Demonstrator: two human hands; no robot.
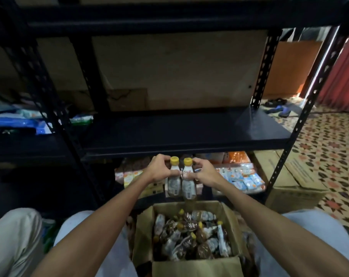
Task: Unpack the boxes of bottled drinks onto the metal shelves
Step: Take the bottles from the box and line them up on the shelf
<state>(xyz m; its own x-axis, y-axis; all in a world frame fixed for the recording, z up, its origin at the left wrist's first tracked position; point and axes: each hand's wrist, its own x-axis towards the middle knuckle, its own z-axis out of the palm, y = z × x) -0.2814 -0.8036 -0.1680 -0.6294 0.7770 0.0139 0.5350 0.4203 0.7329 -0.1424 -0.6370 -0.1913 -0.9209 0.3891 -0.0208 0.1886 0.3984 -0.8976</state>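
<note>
A black metal shelving unit (pixel 179 134) fills the view, its wide middle shelf running across the centre. Below it, between the person's knees, an open cardboard box (pixel 195 265) holds a jumble of yellow-capped bottled drinks (pixel 189 236). Both forearms reach forward over the box. The left grip (pixel 159 171) is curled round a first bottle (pixel 173 182), the right grip (pixel 204 174) round a second bottle (pixel 188 185). The two upright bottles touch side by side, above the box and just below the middle shelf's front edge.

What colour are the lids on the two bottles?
Yellow lids on both held bottles; the head view shows it best.
</note>
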